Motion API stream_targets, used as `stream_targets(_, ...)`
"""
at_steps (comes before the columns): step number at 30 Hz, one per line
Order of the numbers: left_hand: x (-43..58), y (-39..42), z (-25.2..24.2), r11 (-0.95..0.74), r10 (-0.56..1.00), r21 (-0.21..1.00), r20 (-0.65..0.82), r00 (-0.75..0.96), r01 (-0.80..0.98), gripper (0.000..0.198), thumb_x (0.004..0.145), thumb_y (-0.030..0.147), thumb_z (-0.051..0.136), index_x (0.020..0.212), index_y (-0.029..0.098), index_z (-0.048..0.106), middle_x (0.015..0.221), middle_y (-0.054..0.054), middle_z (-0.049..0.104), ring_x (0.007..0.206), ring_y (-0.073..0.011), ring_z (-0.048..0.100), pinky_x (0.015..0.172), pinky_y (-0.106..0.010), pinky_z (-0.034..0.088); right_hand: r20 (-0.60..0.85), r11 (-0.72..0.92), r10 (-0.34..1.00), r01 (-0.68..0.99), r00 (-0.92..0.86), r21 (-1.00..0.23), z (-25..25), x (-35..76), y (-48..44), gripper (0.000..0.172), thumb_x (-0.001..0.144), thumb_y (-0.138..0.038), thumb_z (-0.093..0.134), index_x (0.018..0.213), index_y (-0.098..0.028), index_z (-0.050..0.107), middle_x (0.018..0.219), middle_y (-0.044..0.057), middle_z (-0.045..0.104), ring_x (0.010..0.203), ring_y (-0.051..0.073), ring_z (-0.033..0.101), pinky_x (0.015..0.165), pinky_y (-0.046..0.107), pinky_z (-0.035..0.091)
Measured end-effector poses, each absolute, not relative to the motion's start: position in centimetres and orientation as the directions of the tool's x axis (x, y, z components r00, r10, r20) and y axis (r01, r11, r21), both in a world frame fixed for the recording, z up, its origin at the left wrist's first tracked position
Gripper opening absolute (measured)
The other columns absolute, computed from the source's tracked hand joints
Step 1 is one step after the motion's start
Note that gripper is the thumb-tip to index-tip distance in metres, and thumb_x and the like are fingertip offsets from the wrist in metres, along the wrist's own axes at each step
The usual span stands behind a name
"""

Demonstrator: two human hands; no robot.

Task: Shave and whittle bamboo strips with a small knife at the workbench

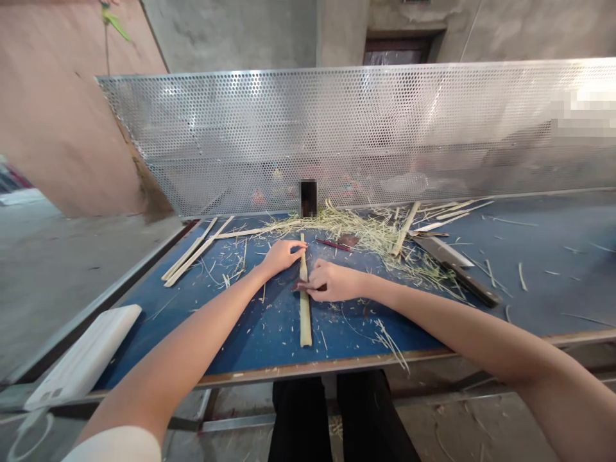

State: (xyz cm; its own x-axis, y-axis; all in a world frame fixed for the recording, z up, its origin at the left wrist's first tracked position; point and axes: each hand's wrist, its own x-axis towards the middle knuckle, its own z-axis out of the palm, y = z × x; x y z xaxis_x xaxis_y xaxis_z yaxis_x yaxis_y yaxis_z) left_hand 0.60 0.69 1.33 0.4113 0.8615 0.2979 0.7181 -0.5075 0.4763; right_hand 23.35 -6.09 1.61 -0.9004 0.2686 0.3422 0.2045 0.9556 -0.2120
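A pale green-yellow strip, which looks like split bamboo (306, 317), lies lengthwise in front of me on the blue tabletop. My left hand (283, 255) pinches it near its far end between thumb and fingers. Closed around a small dark brown flat tool, perhaps a blade (304, 287), my right hand (330, 281) holds it crosswise on the middle of the strip. Fingers hide most of the tool, so its exact kind does not show. Thin pale shavings are scattered around both hands.
A heap of shavings (356, 221) lies along the perforated metal screen (289, 128) at the back. More strips (192, 256) rest at left. A dark-handled knife (457, 269) lies at right, a red pen-like stick (333, 244) ahead, and a white box with a cable (89, 353) at front left.
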Motion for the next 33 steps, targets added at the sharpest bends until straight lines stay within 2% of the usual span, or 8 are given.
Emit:
stream_targets(6,0.6,0.8,1.2,-0.516,0.856,0.469,0.311,0.413,0.716,0.03,0.097,0.036,0.061,0.114,0.024,0.083,0.129,-0.005,0.077,0.093,-0.0241,0.075,0.085,-0.034,0.055,0.412,0.897,0.44,0.408,-0.798,-0.168,1.5,23.4,-5.8,0.039,0.106,-0.025,0.053,0.071,-0.018,0.067,0.07,0.001,0.066,0.07,0.015,0.049,0.089,0.042,0.032)
stream_targets(12,0.5,1.0,0.9,-0.533,0.846,0.476,0.323,0.424,0.7,0.03,0.098,0.039,0.06,0.112,0.023,0.082,0.126,-0.006,0.078,0.099,-0.0257,0.074,0.09,-0.035,0.053,0.334,0.949,0.3,0.244,-0.894,-0.198,1.8,23.7,-6.3,0.046,0.106,-0.031,0.054,0.062,-0.018,0.06,0.065,-0.003,0.061,0.063,0.012,0.045,0.09,0.041,0.034)
stream_targets(15,1.0,0.7,0.9,-0.517,0.85,0.434,0.362,0.383,0.738,0.033,0.097,0.035,0.061,0.124,0.021,0.075,0.134,-0.011,0.072,0.112,-0.0284,0.07,0.097,-0.037,0.051,0.453,0.877,0.468,0.461,-0.759,-0.134,1.3,23.7,-5.4,0.039,0.107,-0.028,0.053,0.07,-0.018,0.065,0.071,0.001,0.064,0.072,0.016,0.051,0.088,0.042,0.033)
stream_targets(18,1.9,0.1,1.0,-0.331,0.911,0.413,0.375,0.172,0.849,0.04,0.099,0.039,0.06,0.131,0.016,0.065,0.14,-0.019,0.061,0.115,-0.0319,0.067,0.094,-0.04,0.051,0.551,0.745,0.617,0.644,-0.562,-0.176,1.0,23.7,-4.3,0.04,0.106,-0.026,0.051,0.068,-0.018,0.058,0.072,0.002,0.062,0.073,0.017,0.052,0.088,0.042,0.032)
stream_targets(22,2.9,-0.7,1.5,-0.195,0.967,0.362,0.227,0.116,0.912,0.035,0.097,0.053,0.061,0.098,0.019,0.066,0.12,-0.016,0.062,0.088,-0.0276,0.068,0.078,-0.038,0.049,0.634,0.691,0.636,0.69,-0.44,-0.215,1.5,24.1,-3.9,0.042,0.102,-0.026,0.053,0.062,-0.02,0.041,0.063,-0.001,0.054,0.069,0.016,0.05,0.088,0.042,0.03)
stream_targets(26,3.0,-0.7,1.9,-0.239,0.965,0.328,0.182,0.187,0.914,0.029,0.08,0.044,0.078,0.078,0.021,0.061,0.093,-0.008,0.066,0.076,-0.0235,0.062,0.065,-0.032,0.04,0.687,0.703,0.589,0.69,-0.426,-0.174,2.0,24.2,-4.3,0.043,0.099,-0.028,0.053,0.061,-0.021,0.036,0.06,-0.001,0.05,0.067,0.016,0.047,0.088,0.042,0.03)
stream_targets(30,2.5,-0.6,2.6,-0.182,0.98,0.575,0.173,0.099,0.797,0.034,0.084,0.029,0.071,0.058,0.022,0.05,0.058,-0.002,0.053,0.059,-0.0184,0.054,0.057,-0.03,0.032,0.704,0.713,0.562,0.686,-0.434,-0.146,1.7,24.3,-4.3,0.044,0.099,-0.029,0.054,0.061,-0.021,0.034,0.06,-0.001,0.049,0.068,0.017,0.047,0.088,0.041,0.031)
stream_targets(33,2.5,-1.1,3.5,-0.146,0.987,0.875,0.157,0.015,0.461,0.031,0.094,0.03,0.059,0.065,0.022,0.051,0.055,-0.001,0.053,0.049,-0.0145,0.05,0.052,-0.028,0.032,0.742,0.711,0.541,0.687,-0.396,-0.151,1.5,24.3,-4.2,0.043,0.102,-0.029,0.052,0.063,-0.022,0.036,0.062,-0.001,0.05,0.069,0.017,0.047,0.086,0.04,0.031)
